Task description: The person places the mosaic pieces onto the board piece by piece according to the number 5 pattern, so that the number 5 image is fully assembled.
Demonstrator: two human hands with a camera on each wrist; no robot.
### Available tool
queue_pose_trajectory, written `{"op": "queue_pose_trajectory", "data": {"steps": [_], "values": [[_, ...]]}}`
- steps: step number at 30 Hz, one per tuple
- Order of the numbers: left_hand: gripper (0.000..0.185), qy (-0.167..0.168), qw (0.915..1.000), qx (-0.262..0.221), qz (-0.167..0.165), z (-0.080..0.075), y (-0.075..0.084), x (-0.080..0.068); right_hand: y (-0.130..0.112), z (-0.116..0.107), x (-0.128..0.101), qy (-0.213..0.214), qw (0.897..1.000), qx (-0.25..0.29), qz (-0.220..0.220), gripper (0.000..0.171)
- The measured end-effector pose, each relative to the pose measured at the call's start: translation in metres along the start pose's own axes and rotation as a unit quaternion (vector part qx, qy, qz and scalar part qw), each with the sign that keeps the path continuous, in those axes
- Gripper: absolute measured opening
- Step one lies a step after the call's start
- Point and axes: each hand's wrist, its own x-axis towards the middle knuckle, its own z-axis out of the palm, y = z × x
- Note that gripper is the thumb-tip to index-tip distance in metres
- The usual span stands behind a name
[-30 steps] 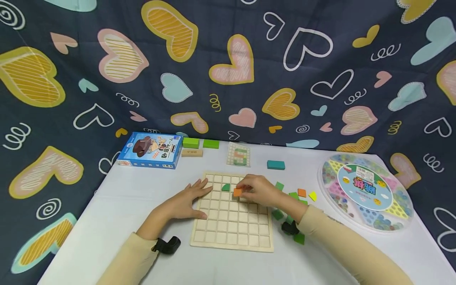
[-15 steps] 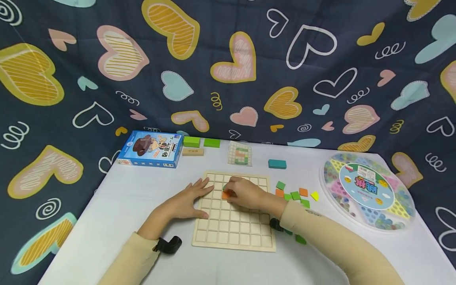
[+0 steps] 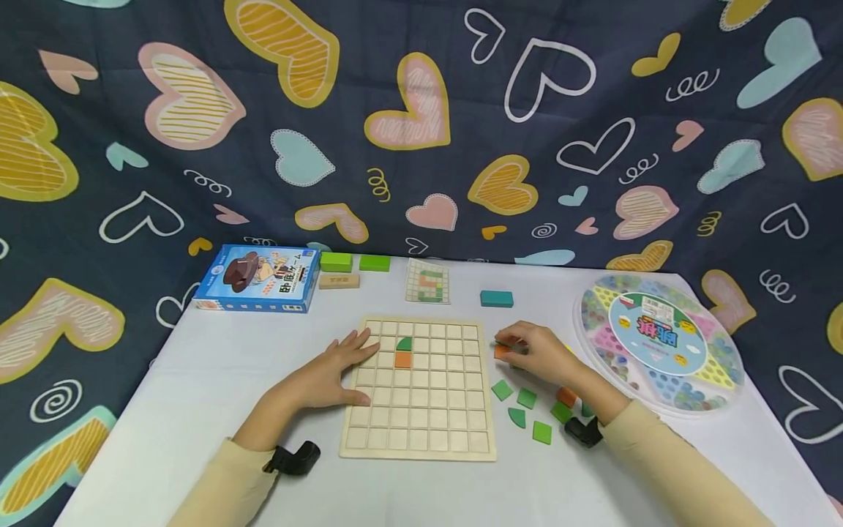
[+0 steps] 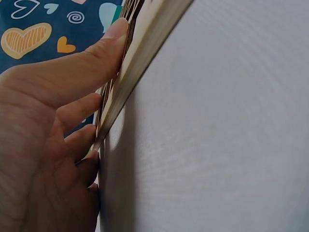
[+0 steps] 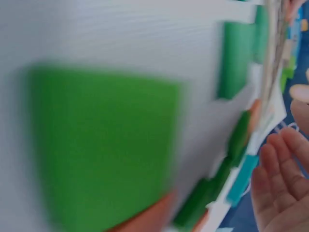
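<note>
A wooden grid board [image 3: 421, 410] lies on the white table. A green quarter-round tile [image 3: 405, 343] and an orange square tile [image 3: 403, 359] sit in its upper left cells. My left hand [image 3: 332, 372] rests flat on the board's left edge, and in the left wrist view its straight fingers [image 4: 82, 72] lie against the board's rim [image 4: 145, 53]. Right of the board, my right hand [image 3: 536, 351] pinches another orange tile [image 3: 503, 352] with its fingertips. Loose green tiles [image 3: 526, 398] and one orange tile [image 3: 566, 396] lie by that wrist. The right wrist view is blurred, showing green tiles [image 5: 106, 145].
At the back stand a blue game box [image 3: 253, 278], two green blocks [image 3: 336, 261], a wooden block [image 3: 339, 281], a pattern card [image 3: 428, 282] and a teal block [image 3: 497, 298]. A round marble game tray [image 3: 658, 344] fills the right side. Heart-patterned cloth hangs behind.
My right hand left an orange tile on the board below the green one, then moved right off the board to another orange tile. The left hand stayed put.
</note>
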Motion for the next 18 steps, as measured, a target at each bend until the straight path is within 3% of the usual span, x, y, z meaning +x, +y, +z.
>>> {"op": "queue_pose_trajectory", "data": {"steps": [3,9,14,18], "values": [[0.093,-0.001,1.0,-0.006,-0.003,0.0,0.001,0.0,0.009,0.001,-0.006,-0.002,0.999,-0.038,0.018,0.034],[0.092,0.0,0.9998,-0.015,-0.012,0.003,-0.002,-0.002,0.006,0.007,0.0,-0.01,0.994,-0.102,0.029,0.027],[0.092,-0.002,0.9999,-0.009,-0.013,0.002,-0.002,-0.003,-0.001,0.009,0.002,-0.019,0.993,-0.109,0.039,0.023],[0.092,-0.003,0.9999,-0.004,-0.011,0.0,-0.001,-0.002,-0.019,0.01,0.003,-0.007,0.997,-0.069,0.016,0.025]]}}
